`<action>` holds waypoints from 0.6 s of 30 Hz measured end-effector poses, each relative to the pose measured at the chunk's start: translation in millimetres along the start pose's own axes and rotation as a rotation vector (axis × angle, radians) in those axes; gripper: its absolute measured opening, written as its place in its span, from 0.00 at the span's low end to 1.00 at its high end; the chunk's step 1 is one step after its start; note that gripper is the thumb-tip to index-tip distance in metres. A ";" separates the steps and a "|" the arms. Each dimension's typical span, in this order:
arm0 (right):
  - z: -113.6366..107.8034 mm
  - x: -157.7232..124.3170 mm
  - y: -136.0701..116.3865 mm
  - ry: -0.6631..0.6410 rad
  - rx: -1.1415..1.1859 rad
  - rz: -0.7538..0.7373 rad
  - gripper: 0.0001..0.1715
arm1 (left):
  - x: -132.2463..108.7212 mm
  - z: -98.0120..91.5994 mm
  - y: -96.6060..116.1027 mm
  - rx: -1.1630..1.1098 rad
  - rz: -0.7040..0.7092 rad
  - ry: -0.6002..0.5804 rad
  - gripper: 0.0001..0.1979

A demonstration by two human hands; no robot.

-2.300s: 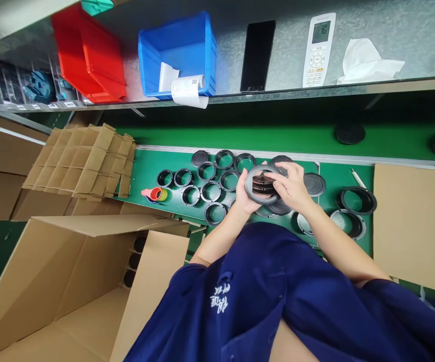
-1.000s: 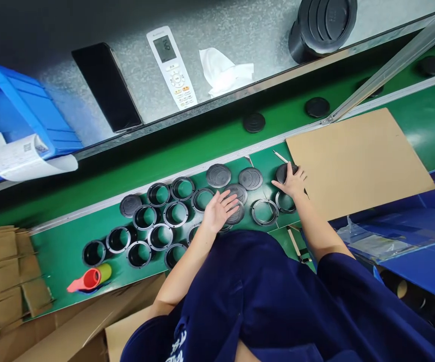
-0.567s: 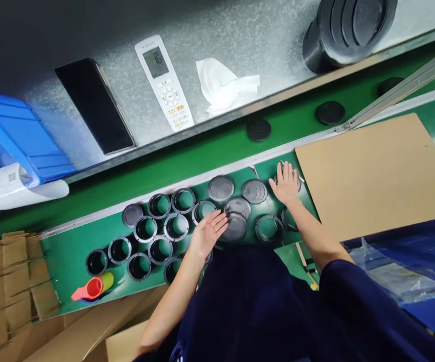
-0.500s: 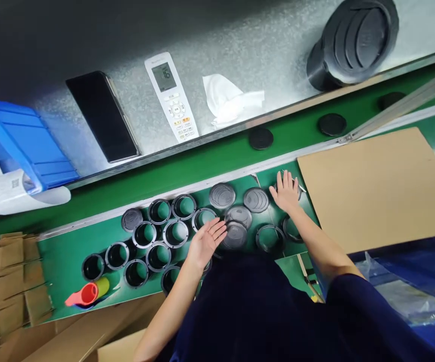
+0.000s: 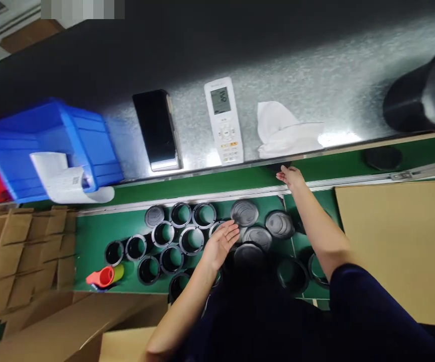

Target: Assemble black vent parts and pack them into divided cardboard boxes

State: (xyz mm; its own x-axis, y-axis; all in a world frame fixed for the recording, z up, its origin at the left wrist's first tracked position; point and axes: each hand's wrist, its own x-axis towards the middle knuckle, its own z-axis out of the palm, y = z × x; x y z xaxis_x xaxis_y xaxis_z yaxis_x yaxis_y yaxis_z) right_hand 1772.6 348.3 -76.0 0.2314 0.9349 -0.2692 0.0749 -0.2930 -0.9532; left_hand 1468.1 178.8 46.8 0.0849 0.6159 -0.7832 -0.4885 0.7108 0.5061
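My right hand (image 5: 292, 177) reaches under the front edge of the grey shelf, its fingertips pinched on the edge of a flat black disc (image 5: 276, 167). The shelf hides most of that disc. My left hand (image 5: 221, 245) is open, palm turned up and fingers stretched, holding nothing. Beside its fingertips lie several round black vented caps (image 5: 244, 213) (image 5: 280, 224) with curved slats. To the left of that hand stand several black flanged tubes (image 5: 191, 240), open ends up. Another round cap (image 5: 154, 216) lies at their back left.
On the grey shelf (image 5: 345, 95) are a blue bin (image 5: 100, 146), a phone (image 5: 156, 129), a white remote (image 5: 225, 120), white tissue (image 5: 285, 130) and a large black cylinder (image 5: 409, 98). Cardboard (image 5: 398, 241) covers the right. Cardboard dividers (image 5: 21, 246) and a red-and-yellow object (image 5: 104, 276) are left.
My right hand has moved from the cap area on the green table up to the black disc under the shelf and closed on it. My left hand stays open. The view has shifted.
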 end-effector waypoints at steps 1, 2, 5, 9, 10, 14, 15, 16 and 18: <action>12.6 -27.3 -3.3 -0.067 0.071 0.029 0.41 | 2.2 3.8 1.2 -0.035 0.021 -0.004 0.13; 23.3 -58.5 -6.9 -0.150 0.148 0.077 0.42 | 4.3 8.6 2.2 -0.081 0.034 -0.019 0.16; 42.3 -157.4 -20.1 -0.397 0.321 0.212 0.39 | 7.5 22.8 2.2 -0.223 0.013 -0.129 0.26; 45.7 -243.1 -33.4 -0.392 0.095 0.148 0.38 | -6.9 27.9 -10.6 -0.282 0.003 -0.247 0.29; 44.5 -252.4 -34.9 -0.361 -0.023 0.103 0.38 | -14.1 26.5 -15.6 -0.283 -0.006 -0.261 0.28; 37.0 -264.0 -43.2 -0.068 -0.401 -0.134 0.36 | -43.4 17.0 -34.1 -0.252 -0.072 -0.307 0.26; 35.5 -266.3 -47.0 0.018 -0.417 -0.211 0.34 | -49.1 15.0 -37.3 -0.244 -0.080 -0.314 0.25; 34.6 -270.0 -51.2 0.068 -0.400 -0.298 0.31 | -54.2 13.4 -39.8 -0.242 -0.085 -0.321 0.25; 34.5 -282.2 -58.7 0.034 -0.333 -0.490 0.26 | -62.7 10.9 -42.7 -0.253 -0.087 -0.334 0.25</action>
State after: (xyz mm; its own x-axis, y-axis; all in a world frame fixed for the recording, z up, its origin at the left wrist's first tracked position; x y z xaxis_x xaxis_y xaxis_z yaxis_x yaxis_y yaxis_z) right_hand 1669.4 108.6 51.2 0.1236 0.9717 0.2012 0.4802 0.1189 -0.8691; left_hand 1493.2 113.6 78.3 0.3919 0.6629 -0.6379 -0.6611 0.6851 0.3059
